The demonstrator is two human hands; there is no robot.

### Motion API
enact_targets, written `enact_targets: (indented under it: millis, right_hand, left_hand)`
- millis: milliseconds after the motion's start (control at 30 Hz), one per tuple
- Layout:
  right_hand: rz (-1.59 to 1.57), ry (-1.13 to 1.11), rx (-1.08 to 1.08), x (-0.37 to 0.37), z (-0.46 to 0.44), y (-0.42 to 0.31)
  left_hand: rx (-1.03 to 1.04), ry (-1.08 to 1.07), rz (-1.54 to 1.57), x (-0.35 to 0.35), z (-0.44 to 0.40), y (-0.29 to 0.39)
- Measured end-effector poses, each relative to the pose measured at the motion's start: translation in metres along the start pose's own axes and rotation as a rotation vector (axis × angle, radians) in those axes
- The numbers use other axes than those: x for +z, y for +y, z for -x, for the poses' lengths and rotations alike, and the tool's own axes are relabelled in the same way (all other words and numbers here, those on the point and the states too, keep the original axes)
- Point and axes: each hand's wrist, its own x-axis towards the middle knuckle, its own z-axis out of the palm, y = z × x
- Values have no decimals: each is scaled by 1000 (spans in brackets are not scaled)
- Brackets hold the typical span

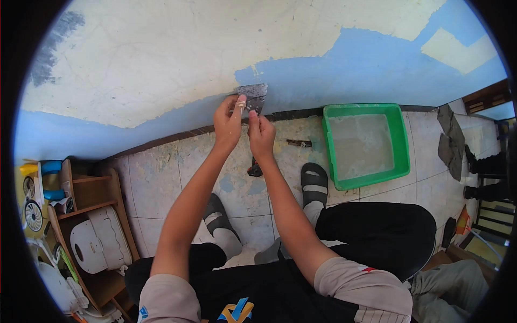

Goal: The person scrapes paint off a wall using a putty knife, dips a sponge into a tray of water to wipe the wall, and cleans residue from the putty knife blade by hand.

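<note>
1. No words or numbers could be read
2. A blue-and-yellow ribbon-shaped emblem (236, 310) stood on the black clothing (269, 290)
3. A blue patch (143, 313) on the right sleeve (169, 299) and a red mark (368, 269) on the left sleeve (350, 285) were too small to read

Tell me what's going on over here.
A person with bare hands is handling a flat metal blade close to a wall that is part pale, part blue. The left hand and the right hand are both at its lower part. On the tiled floor, speckled with pale and bluish patches, a green tub stands by the wall, right of the hands. Whether the pale stuff in it is liquid, I can't tell.
</note>
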Motion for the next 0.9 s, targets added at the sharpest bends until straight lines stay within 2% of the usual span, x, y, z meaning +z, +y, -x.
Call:
enact_targets:
  millis: [67,167,300,367,567,700,767,900]
  right_hand:
    - [-14,-31,63,-4,4,3]
    - [-17,-30,90,-7,4,7]
    - [11,-47,73,-9,3,8]
    - [-19,-38,130,-9,6,2]
    - [-333,-48,345,6,15,-5]
    - [-352,-39,304,9,15,-1]
    - [-177,-10,208,7,14,-3]
    - [-67,30,164,11,18,-10]
  left_hand:
    - [26,30,23,2,-3,-1]
    - [-53,-30,16,4,-4,-14]
    - [-115,22,151,16,2,-8]
    - [-159,44,219,17,5,-3]
    - [-16,78,-58,11,4,-5]
    - [-59,101,-15,11,7,-1]
    - [-70,92,-7,10,5,-3]
    - [-48,100,-24,11,4,-2]
